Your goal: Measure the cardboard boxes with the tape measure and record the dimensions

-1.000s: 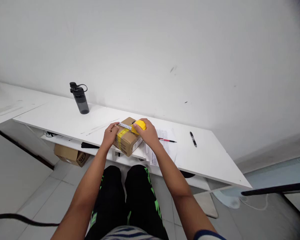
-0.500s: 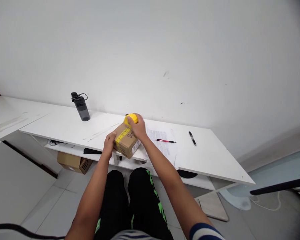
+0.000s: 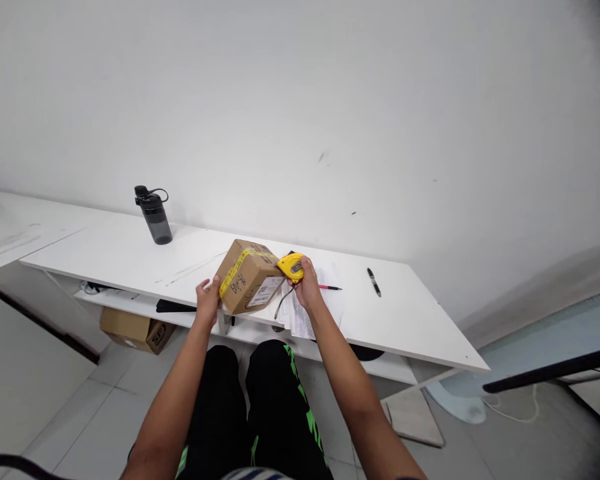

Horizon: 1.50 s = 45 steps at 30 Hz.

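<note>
A small cardboard box point(image 3: 247, 285) with yellow tape and handwriting is tilted up off the white desk point(image 3: 410, 313), its label facing me. My left hand point(image 3: 208, 301) grips the box's left lower edge. My right hand point(image 3: 304, 287) holds a yellow tape measure point(image 3: 291, 267) against the box's right side; a dark wrist strap hangs below it. No tape blade shows.
Printed papers point(image 3: 300, 313) and a red pen point(image 3: 330, 287) lie right of the box, a black marker point(image 3: 373, 281) further right. A dark water bottle point(image 3: 153, 215) stands at the back left. A second cardboard box point(image 3: 135, 330) sits on the floor under the desk.
The tape blade that lay across the box top is gone from view. The box has been tipped up and turned, and my right hand with the tape measure moved to the box's right side.
</note>
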Each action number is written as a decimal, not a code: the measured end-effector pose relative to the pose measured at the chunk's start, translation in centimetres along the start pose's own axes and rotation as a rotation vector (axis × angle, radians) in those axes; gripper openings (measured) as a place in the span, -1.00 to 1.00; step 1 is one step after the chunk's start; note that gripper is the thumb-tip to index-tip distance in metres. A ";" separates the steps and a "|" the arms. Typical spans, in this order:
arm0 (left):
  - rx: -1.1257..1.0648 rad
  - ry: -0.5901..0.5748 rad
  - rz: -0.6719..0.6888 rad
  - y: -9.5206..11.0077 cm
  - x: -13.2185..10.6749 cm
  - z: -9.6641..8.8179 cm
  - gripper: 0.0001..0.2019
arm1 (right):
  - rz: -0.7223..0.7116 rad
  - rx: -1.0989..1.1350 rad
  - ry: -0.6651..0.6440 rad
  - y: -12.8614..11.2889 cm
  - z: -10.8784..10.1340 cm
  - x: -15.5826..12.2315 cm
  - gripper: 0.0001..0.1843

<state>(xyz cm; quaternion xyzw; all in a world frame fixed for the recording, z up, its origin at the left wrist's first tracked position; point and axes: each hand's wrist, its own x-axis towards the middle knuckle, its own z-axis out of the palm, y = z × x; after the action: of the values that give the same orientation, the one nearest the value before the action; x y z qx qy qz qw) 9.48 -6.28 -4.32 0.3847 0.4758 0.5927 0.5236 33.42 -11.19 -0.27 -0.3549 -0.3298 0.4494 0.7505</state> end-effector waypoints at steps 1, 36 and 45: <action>0.153 0.119 0.102 0.5 0.5 0.0 -0.66 | 0.015 -0.039 -0.026 -0.4 0.2 -0.3 -0.48; 0.143 -0.323 0.163 3.5 -0.1 2.2 -0.24 | -0.145 -0.859 -0.588 -1.0 10.5 5.2 -0.58; 0.214 -0.280 0.234 3.9 -0.6 2.5 -0.43 | -0.243 -1.124 -0.691 -2.0 10.9 4.4 -0.59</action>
<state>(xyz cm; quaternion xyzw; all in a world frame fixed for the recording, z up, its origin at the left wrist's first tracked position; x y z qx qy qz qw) 10.99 -6.44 0.16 0.5695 0.4104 0.5364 0.4685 27.08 -5.31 7.94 -0.4879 -0.7726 0.2095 0.3482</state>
